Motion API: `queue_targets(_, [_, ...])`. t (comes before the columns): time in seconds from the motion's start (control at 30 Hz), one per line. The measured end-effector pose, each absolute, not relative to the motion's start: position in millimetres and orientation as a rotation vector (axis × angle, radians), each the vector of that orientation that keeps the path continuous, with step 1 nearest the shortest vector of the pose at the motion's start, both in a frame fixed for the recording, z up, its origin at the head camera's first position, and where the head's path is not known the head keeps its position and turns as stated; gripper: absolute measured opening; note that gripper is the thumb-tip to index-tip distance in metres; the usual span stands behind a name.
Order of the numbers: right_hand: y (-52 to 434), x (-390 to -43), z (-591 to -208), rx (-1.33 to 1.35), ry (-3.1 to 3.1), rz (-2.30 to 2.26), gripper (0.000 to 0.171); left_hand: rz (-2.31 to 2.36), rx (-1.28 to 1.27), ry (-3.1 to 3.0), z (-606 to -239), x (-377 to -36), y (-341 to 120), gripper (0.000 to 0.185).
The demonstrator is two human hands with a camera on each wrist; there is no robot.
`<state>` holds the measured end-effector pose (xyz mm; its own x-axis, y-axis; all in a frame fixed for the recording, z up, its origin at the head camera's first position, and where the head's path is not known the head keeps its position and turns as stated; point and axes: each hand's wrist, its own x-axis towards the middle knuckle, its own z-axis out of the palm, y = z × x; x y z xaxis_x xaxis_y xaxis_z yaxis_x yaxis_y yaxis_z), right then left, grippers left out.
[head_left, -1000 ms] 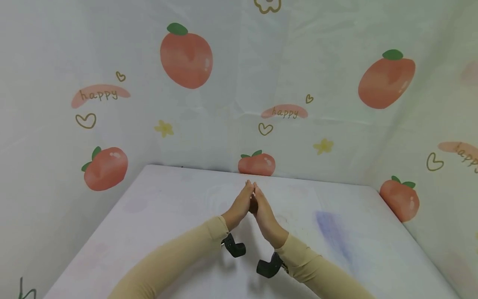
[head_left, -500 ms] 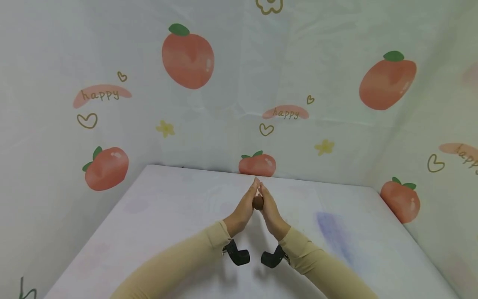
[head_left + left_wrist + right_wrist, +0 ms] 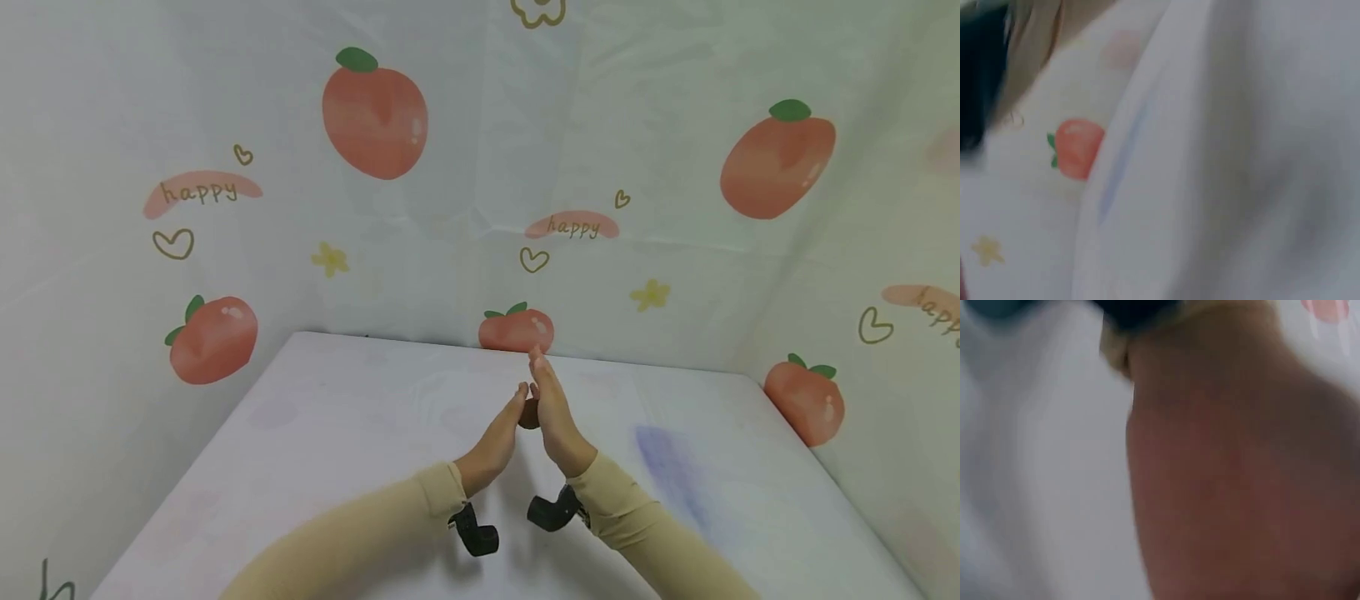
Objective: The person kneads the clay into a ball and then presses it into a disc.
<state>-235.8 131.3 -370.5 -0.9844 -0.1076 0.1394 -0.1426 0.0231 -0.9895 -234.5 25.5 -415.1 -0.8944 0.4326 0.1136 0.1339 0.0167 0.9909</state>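
Work in hand: a small brown lump is pressed between two flat palms; it looks rounded, its finish hidden.
Lump: above the middle of the desk, mostly covered.
Left hand: fingers straight, palm against the lump, nearer.
Right hand: fingers straight, reaching farther.
Wrist views: blurred.

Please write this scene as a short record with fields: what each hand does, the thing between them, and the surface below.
left hand: palm against the ball, fingers straight
right hand: palm against the ball, fingers straight, reaching farther forward than the left
thing between: small brown ball, mostly hidden
surface: white table
backdrop: fruit-print cloth
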Motion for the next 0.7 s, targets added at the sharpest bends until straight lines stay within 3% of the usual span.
queue_targets(0.17, [137,-248,-380,0.19,-2.27,2.172,0.06,2.061,0.7,1.964,-396,-226,28,0.061])
queue_targets(0.5, [111,-216,-389,0.466,-2.371,2.151,0.06,2.179,0.303,1.954,-401,-250,17,0.067])
queue_targets(0.7, [124,-230,-378,0.274,-2.228,2.197,0.064,2.062,0.475,2.005,-410,-236,23,0.064])
